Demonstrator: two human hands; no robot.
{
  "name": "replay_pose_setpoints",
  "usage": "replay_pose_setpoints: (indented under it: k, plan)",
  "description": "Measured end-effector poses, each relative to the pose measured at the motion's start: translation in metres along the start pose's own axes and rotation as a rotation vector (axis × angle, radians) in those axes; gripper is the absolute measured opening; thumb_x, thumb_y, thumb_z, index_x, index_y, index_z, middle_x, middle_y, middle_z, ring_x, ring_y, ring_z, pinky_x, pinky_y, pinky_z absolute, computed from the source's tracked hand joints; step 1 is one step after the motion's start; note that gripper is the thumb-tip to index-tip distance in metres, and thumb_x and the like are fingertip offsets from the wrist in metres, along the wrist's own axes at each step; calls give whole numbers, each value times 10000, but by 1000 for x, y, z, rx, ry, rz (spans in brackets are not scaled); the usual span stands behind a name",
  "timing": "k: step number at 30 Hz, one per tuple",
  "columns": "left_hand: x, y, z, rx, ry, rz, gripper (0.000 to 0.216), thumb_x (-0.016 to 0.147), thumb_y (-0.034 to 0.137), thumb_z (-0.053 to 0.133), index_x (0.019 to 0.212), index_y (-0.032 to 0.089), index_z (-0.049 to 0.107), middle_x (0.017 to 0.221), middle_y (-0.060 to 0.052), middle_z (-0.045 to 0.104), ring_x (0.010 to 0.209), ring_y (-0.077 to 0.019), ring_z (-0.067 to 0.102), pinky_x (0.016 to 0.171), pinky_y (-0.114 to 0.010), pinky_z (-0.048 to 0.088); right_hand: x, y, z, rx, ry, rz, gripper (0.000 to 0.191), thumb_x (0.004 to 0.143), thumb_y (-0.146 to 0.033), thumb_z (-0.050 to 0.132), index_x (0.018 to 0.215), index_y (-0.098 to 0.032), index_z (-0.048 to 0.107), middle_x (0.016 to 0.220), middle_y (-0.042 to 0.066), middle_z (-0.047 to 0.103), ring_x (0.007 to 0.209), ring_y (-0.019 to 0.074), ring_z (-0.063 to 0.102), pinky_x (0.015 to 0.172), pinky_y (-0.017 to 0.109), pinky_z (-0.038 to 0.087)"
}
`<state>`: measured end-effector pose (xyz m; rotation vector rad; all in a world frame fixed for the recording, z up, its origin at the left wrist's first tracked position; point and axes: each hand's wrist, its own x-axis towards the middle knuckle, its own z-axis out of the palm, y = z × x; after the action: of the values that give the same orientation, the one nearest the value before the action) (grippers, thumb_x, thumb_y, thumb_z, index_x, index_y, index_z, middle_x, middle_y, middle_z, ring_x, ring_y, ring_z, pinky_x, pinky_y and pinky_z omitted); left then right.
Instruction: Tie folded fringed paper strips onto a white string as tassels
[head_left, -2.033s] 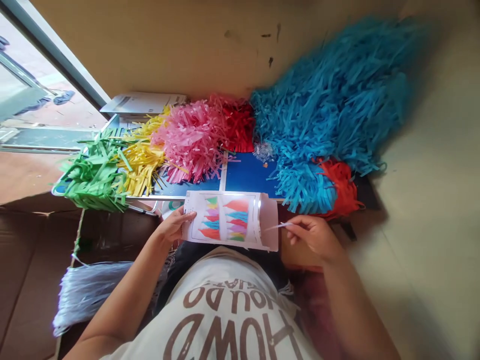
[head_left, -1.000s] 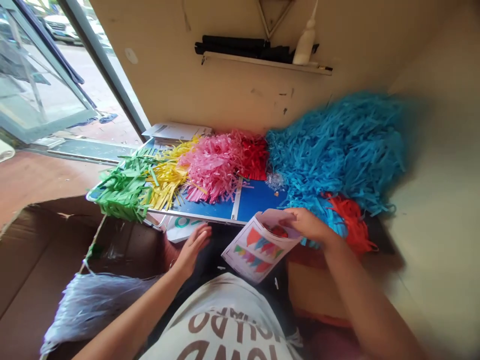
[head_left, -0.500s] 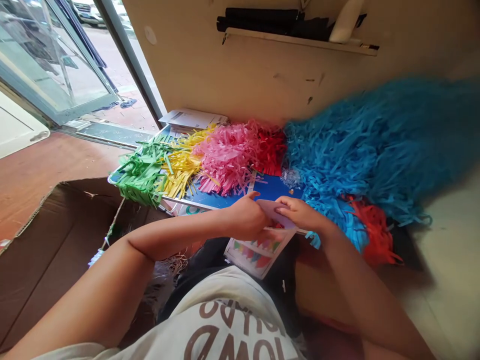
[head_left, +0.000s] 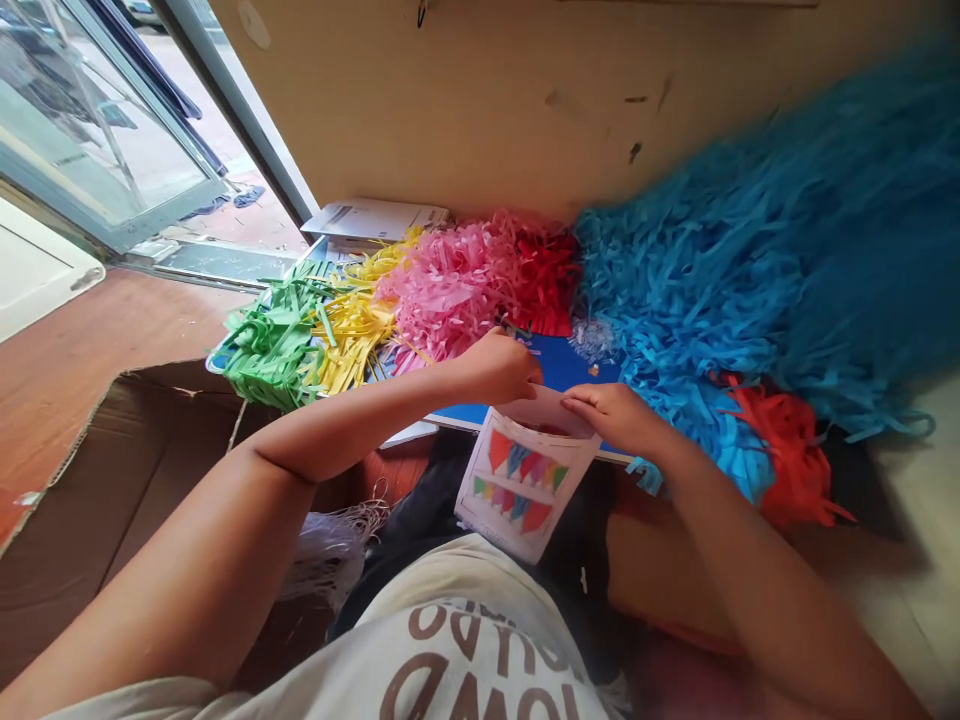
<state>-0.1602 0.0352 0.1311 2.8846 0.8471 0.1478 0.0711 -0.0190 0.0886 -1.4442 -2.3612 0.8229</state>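
Observation:
A clear packet (head_left: 521, 478) printed with coloured tassel pictures hangs over my lap, its mouth open at the top. My right hand (head_left: 619, 417) pinches the packet's top right edge. My left hand (head_left: 495, 367) is curled closed just above the packet's top left corner, over the blue board (head_left: 559, 366); what its fingers hold is hidden. Behind the hands lie tissue tassel piles: green (head_left: 270, 340), yellow (head_left: 352, 325), pink (head_left: 450, 290), red (head_left: 544, 275) and a big blue heap (head_left: 750, 260).
An open cardboard box (head_left: 97, 490) stands at the left, with pale string (head_left: 334, 545) spilling by my lap. Orange tassels (head_left: 784, 450) lie at the right. A white booklet (head_left: 375, 217) rests by the wall. A glass door (head_left: 90, 130) is at the far left.
Two seconds ago my left hand held the packet flat. It let go, my right hand took the packet's top, and my left hand came across to its opening.

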Motion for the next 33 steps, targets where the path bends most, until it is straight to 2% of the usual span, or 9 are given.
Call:
replay_pose_setpoints:
  k: [4, 11, 16, 18, 22, 25, 28, 31, 33]
  plan:
    - [6, -15, 6, 4, -16, 42, 148, 824, 210, 641, 822, 237, 787, 761, -15, 760, 636, -141, 606, 729, -306, 329, 8, 9, 5, -141, 61, -10, 362, 972, -376, 425, 1044, -238, 751, 1106, 57, 750, 1010, 261, 680, 802, 337, 482]
    - [10, -32, 23, 73, 59, 162, 262, 823, 100, 545, 632, 190, 701, 515, -13, 616, 511, -132, 475, 695, -331, 329, 21, 10, 8, -481, 42, -49, 348, 979, -276, 429, 1134, -244, 739, 1092, 78, 753, 968, 232, 696, 751, 299, 472]
    - [7, -34, 32, -29, 90, 211, 232, 871, 135, 527, 845, 189, 752, 693, -46, 713, 571, -135, 544, 675, -307, 357, 26, 13, 12, -594, -13, -67, 371, 972, -209, 431, 1236, -225, 691, 1036, 93, 760, 909, 210, 696, 688, 272, 443]
    - [6, -33, 35, -57, 71, 144, 252, 909, 242, 527, 820, 174, 753, 720, -67, 721, 576, -141, 561, 602, -293, 328, 27, 13, 14, -602, -12, -89, 362, 976, -213, 425, 1207, -209, 703, 995, 97, 764, 879, 199, 692, 679, 264, 440]
    - [7, -27, 38, -134, 48, -128, 464, 955, 430, 473, 704, 148, 742, 612, -64, 671, 489, -117, 496, 505, -270, 236, 19, 4, 14, -586, 4, -113, 387, 945, -159, 420, 1205, -158, 706, 995, 131, 759, 860, 236, 688, 694, 307, 454]
    - [2, -20, 33, -327, -67, -102, 456, 960, 418, 470, 731, 142, 751, 577, -26, 644, 463, -81, 445, 490, -236, 254, 3, -5, 10, -366, 89, -101, 385, 931, -211, 453, 1212, -173, 712, 1042, 138, 754, 886, 270, 692, 759, 358, 484]
    - [-10, -8, 22, -434, -122, -64, 411, 963, 388, 487, 783, 136, 758, 628, -21, 676, 500, -77, 479, 509, -221, 281, -17, -7, 6, 175, 189, 69, 412, 957, -472, 460, 1041, -222, 777, 1016, 96, 764, 907, 264, 701, 810, 364, 519]
    - [-24, 6, 10, -408, -94, -81, 351, 964, 357, 506, 868, 150, 772, 742, -50, 730, 562, -97, 549, 538, -226, 298, -35, -6, 6, 688, 113, 335, 585, 875, -701, 490, 818, -194, 777, 774, 78, 747, 716, 236, 689, 663, 333, 535]
    - [-31, 14, 4, -405, -99, -86, 332, 968, 335, 505, 896, 157, 776, 771, -60, 739, 588, -107, 577, 550, -225, 312, -43, -7, 7, 812, 35, 415, 598, 801, -740, 577, 706, -171, 738, 655, 60, 701, 608, 208, 643, 578, 311, 504]
